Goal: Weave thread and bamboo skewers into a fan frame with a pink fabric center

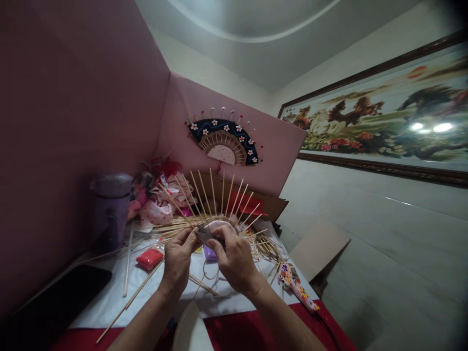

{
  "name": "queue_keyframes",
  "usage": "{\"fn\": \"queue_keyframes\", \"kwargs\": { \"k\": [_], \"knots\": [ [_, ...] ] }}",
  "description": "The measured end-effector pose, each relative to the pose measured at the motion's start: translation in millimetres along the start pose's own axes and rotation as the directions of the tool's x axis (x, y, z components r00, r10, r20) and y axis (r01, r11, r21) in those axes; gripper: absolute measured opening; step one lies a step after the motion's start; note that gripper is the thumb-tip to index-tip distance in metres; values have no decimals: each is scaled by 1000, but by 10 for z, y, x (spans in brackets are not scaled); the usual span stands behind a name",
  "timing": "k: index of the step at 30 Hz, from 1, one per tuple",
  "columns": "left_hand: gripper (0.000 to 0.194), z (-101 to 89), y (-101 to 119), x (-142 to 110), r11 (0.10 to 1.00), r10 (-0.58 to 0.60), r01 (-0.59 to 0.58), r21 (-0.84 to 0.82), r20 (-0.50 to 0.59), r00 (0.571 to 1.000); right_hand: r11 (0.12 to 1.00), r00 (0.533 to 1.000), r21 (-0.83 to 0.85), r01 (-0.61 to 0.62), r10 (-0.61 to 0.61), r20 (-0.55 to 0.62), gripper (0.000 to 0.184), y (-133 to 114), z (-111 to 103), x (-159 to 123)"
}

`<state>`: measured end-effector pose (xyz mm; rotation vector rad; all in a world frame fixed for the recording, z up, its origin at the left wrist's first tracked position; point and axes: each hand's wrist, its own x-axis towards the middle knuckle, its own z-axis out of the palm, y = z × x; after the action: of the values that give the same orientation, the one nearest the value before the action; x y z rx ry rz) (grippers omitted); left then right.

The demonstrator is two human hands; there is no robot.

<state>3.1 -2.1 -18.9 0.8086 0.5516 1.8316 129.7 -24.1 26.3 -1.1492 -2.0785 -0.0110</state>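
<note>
A fan frame of thin bamboo sticks (212,192) spreads upward in front of me, with a woven band near its base and a pale half-round piece (223,225) below it. My left hand (179,256) is closed at the frame's lower left edge, thumb and fingers pinched together there. My right hand (236,256) is closed around a dark grey tool (205,235) whose tip meets the frame beside my left fingertips. Fingers hide much of the tool, so its exact kind is unclear. A thin loop of cord (205,271) hangs beneath my hands.
Loose bamboo sticks (157,229) lie behind and right of the hands. Left are a red packet (149,259), a clear rod (127,265), a black phone-like slab (80,292) and a purple container (111,209). A flower-patterned glue gun (298,286) lies right. A decorated fan (226,127) hangs ahead.
</note>
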Motion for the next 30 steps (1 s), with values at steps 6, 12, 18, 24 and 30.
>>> {"fn": "queue_keyframes", "kwargs": {
  "k": [6,12,18,24,30],
  "knots": [
    [22,13,20,-9,1000,-7,7,6,8,1000,999,999,-44,-13,15,32,10,-30,-54,21],
    [22,4,13,-9,1000,-6,6,-7,32,999,997,999,-83,-5,9,47,10,-90,-130,32],
    [20,-7,2,-7,1000,2,-2,-9,33,999,994,1000,-111,11,-8,24,11,-122,-166,34],
    [21,-5,7,-14,1000,2,-2,-13,34,999,993,999,-117,7,-3,32,12,-122,-164,39],
    [21,-15,-8,-9,1000,1,0,-24,51,999,994,1000,-112,3,0,25,12,-134,-157,53]
  ]
}}
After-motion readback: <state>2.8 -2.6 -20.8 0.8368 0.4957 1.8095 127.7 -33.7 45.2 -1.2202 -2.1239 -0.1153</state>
